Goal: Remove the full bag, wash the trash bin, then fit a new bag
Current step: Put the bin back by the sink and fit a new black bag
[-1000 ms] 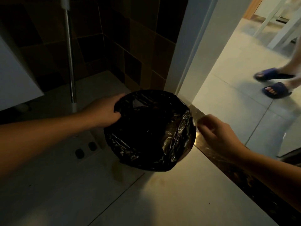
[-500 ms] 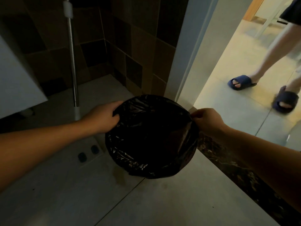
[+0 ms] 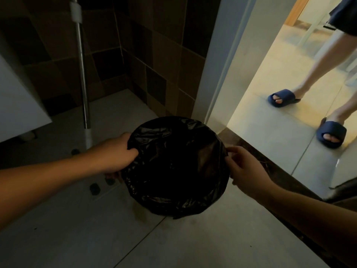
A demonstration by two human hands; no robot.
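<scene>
The left hand (image 3: 114,155) grips the left edge of the black bag (image 3: 173,167) stretched over the trash bin, which stands on the floor (image 3: 193,238) beside the dark threshold (image 3: 251,151), while the right hand (image 3: 245,171) pinches the right edge; the bag looks best seated by drawing both edges evenly down over the rim, turning the bin for slack spots. Around it, a white cabinet (image 3: 17,105) sits at the left, a mop pole (image 3: 83,84) stands behind, and a person's blue slippers (image 3: 330,134) cross the doorway, near enough to crowd the way out.

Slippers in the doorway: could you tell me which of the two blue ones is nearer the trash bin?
The nearer blue slipper, toes pointing toward the camera, lies closer to the black bag; the other slipper sits farther back.
</scene>
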